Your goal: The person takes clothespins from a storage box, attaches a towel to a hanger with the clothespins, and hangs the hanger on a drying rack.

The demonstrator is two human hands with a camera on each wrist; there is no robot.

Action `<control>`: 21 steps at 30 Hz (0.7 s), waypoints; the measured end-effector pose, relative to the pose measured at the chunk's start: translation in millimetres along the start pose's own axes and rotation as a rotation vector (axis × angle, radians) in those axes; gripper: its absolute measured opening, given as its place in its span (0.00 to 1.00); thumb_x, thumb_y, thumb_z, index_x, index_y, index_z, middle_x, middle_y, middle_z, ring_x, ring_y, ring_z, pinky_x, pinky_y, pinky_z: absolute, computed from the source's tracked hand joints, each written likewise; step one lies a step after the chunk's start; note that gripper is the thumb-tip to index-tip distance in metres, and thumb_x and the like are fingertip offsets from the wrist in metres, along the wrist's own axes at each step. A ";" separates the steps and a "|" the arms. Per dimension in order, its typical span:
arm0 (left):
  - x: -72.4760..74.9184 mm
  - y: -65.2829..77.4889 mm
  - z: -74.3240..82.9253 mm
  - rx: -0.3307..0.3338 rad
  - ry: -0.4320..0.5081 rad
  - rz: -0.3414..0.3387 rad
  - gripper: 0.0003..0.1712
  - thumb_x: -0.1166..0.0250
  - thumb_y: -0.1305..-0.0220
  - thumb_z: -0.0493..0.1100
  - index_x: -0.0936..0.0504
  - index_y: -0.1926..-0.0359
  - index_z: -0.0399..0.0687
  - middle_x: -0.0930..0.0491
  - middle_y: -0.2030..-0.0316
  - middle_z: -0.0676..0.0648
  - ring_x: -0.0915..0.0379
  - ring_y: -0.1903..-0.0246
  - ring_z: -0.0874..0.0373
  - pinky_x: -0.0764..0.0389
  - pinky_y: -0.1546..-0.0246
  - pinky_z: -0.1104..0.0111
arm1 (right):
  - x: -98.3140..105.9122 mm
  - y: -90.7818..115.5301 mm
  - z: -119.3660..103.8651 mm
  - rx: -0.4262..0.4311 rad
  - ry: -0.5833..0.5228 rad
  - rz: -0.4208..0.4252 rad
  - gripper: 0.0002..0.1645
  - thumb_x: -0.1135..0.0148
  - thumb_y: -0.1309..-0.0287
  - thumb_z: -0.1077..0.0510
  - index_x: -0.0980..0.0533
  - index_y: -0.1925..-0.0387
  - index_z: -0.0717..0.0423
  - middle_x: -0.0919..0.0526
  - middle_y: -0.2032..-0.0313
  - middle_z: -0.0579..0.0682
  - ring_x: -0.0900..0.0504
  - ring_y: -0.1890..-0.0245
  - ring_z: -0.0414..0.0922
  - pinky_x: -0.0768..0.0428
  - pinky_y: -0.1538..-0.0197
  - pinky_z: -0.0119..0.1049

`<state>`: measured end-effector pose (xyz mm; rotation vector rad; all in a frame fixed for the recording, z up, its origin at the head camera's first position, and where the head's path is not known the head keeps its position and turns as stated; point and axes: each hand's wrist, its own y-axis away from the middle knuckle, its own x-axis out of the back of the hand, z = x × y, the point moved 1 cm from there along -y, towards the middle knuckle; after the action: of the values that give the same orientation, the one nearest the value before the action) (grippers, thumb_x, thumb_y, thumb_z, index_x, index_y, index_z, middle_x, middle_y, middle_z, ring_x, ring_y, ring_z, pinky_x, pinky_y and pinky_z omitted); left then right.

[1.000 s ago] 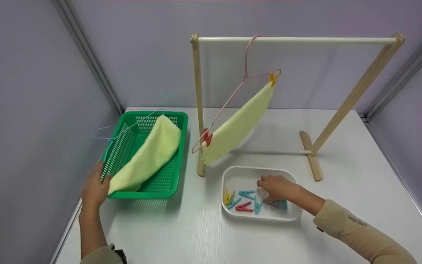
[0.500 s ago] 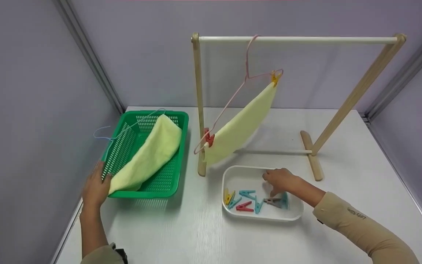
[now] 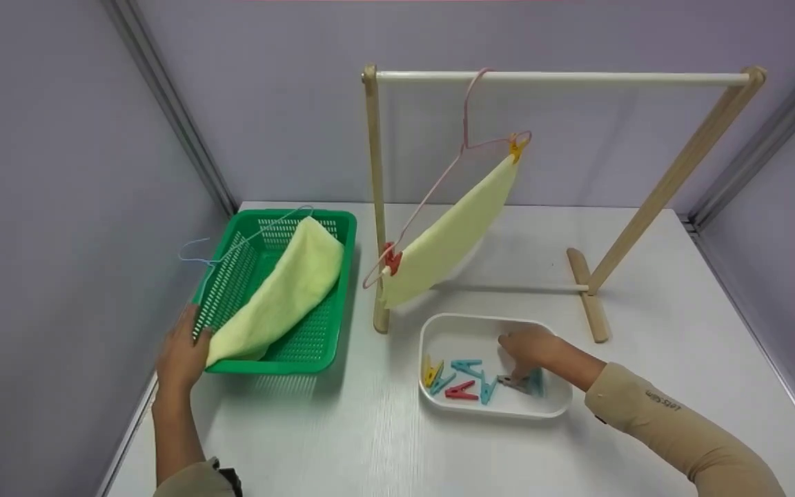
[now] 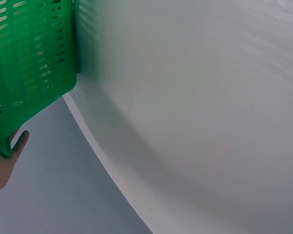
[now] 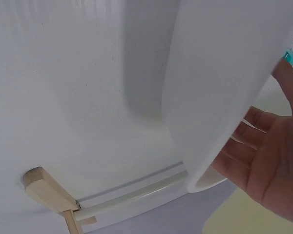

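My left hand (image 3: 182, 355) grips the near left corner of the green plastic basket (image 3: 334, 345); the left wrist view shows thumb and fingers either side of its rim. In the basket lies a folded pale yellow cloth (image 3: 287, 290), and a light blue hanger (image 3: 194, 260) leans across its left rim. My right hand (image 3: 530, 346) reaches down into the white tray (image 3: 493, 412), thumb and fingers apart, close over a greyish clothespin (image 3: 511, 381). In the right wrist view its fingertips are partly hidden by the tray wall.
Behind the tray stands a wooden rack (image 3: 635, 207) with a white top bar (image 3: 597, 79). From it hangs a pink hanger (image 3: 432, 190), carrying a yellow cloth (image 3: 453, 231) held by red and yellow clothespins. Several blue, red and yellow clothespins (image 3: 462, 391) lie in the tray.
My right hand lifted slightly away from the clothespins, uncovering the greyish one, then lowered toward it again. My left hand has stayed on the basket corner.
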<state>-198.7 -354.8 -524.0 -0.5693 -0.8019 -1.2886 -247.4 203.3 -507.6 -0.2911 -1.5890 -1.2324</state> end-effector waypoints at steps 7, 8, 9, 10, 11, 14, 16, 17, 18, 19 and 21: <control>-0.8 -0.5 0.4 -0.004 0.006 0.008 0.33 0.59 0.28 0.51 0.58 0.28 0.46 0.57 0.31 0.37 0.59 0.38 0.31 0.54 0.48 0.33 | -1.5 1.2 -2.7 -0.025 -0.108 -0.051 0.43 0.27 0.59 0.44 0.31 0.47 0.67 0.22 0.62 0.58 0.25 0.63 0.51 0.27 0.53 0.47; -0.7 -0.2 0.7 -0.004 0.008 0.006 0.33 0.60 0.28 0.51 0.59 0.28 0.46 0.57 0.31 0.37 0.59 0.38 0.31 0.54 0.49 0.33 | -2.0 1.1 -3.0 -0.029 -0.121 -0.052 0.42 0.27 0.59 0.45 0.31 0.48 0.66 0.22 0.63 0.58 0.26 0.65 0.50 0.26 0.54 0.47; -0.6 -0.2 0.8 -0.004 0.010 0.005 0.33 0.60 0.28 0.51 0.59 0.28 0.47 0.58 0.31 0.37 0.59 0.38 0.31 0.55 0.49 0.33 | -2.2 0.8 -3.6 -0.032 -0.135 -0.055 0.41 0.26 0.59 0.46 0.30 0.47 0.66 0.23 0.65 0.57 0.27 0.67 0.49 0.26 0.55 0.47; -0.4 -0.3 0.8 -0.002 0.011 0.004 0.33 0.60 0.28 0.51 0.59 0.28 0.47 0.58 0.31 0.37 0.59 0.38 0.31 0.55 0.49 0.33 | -2.1 0.4 -4.4 -0.035 -0.143 -0.058 0.41 0.27 0.58 0.46 0.31 0.47 0.66 0.23 0.65 0.56 0.28 0.69 0.48 0.26 0.55 0.47; -0.3 -0.3 0.8 0.000 0.013 0.003 0.33 0.59 0.28 0.51 0.59 0.28 0.47 0.58 0.31 0.37 0.59 0.37 0.31 0.55 0.49 0.33 | -1.4 0.0 -5.6 -0.036 -0.151 -0.058 0.41 0.27 0.58 0.47 0.31 0.46 0.65 0.23 0.64 0.56 0.29 0.68 0.48 0.26 0.54 0.46; 0.1 -0.5 0.4 -0.002 0.012 0.005 0.34 0.60 0.28 0.52 0.59 0.28 0.48 0.58 0.31 0.37 0.59 0.37 0.31 0.55 0.49 0.32 | 1.5 -2.1 -10.2 -0.018 -0.176 -0.035 0.41 0.28 0.56 0.47 0.32 0.42 0.63 0.23 0.59 0.55 0.27 0.65 0.47 0.26 0.52 0.47; 0.0 -0.8 0.1 -0.002 0.011 0.001 0.34 0.59 0.28 0.52 0.59 0.28 0.47 0.58 0.31 0.37 0.59 0.37 0.31 0.55 0.49 0.32 | 4.4 -3.7 -14.6 0.017 -0.185 -0.002 0.40 0.29 0.55 0.48 0.32 0.42 0.61 0.24 0.56 0.55 0.27 0.64 0.47 0.26 0.51 0.47; -0.1 -1.0 -0.3 -0.003 0.009 0.001 0.34 0.60 0.28 0.52 0.59 0.28 0.47 0.58 0.31 0.37 0.59 0.37 0.32 0.55 0.49 0.32 | 5.9 -4.6 -17.2 0.041 -0.189 0.017 0.39 0.29 0.54 0.48 0.32 0.43 0.60 0.24 0.55 0.55 0.26 0.64 0.47 0.26 0.52 0.47; -0.1 -1.3 -0.6 -0.003 0.008 0.000 0.34 0.60 0.28 0.52 0.59 0.28 0.47 0.58 0.31 0.36 0.59 0.37 0.32 0.55 0.49 0.32 | 7.1 -5.6 -19.8 0.062 -0.187 0.035 0.38 0.29 0.54 0.48 0.31 0.43 0.58 0.25 0.55 0.54 0.26 0.64 0.46 0.26 0.53 0.46; -0.1 -1.4 -0.9 -0.001 0.008 -0.001 0.34 0.60 0.28 0.52 0.59 0.28 0.47 0.58 0.31 0.36 0.59 0.37 0.32 0.55 0.49 0.32 | 8.2 -6.5 -22.8 0.088 -0.182 0.053 0.38 0.29 0.55 0.47 0.31 0.44 0.57 0.25 0.55 0.53 0.26 0.64 0.46 0.25 0.53 0.46; 0.0 -1.3 -1.3 0.001 0.005 -0.003 0.34 0.60 0.28 0.52 0.59 0.28 0.47 0.58 0.31 0.36 0.60 0.37 0.32 0.55 0.49 0.32 | 9.6 -8.4 -29.2 0.141 -0.149 0.086 0.38 0.29 0.55 0.45 0.31 0.44 0.55 0.26 0.55 0.52 0.26 0.63 0.46 0.25 0.54 0.44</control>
<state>-199.7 -356.0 -524.8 -0.5641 -0.7994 -1.2917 -240.5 172.2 -506.9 -0.3641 -1.7638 -1.0472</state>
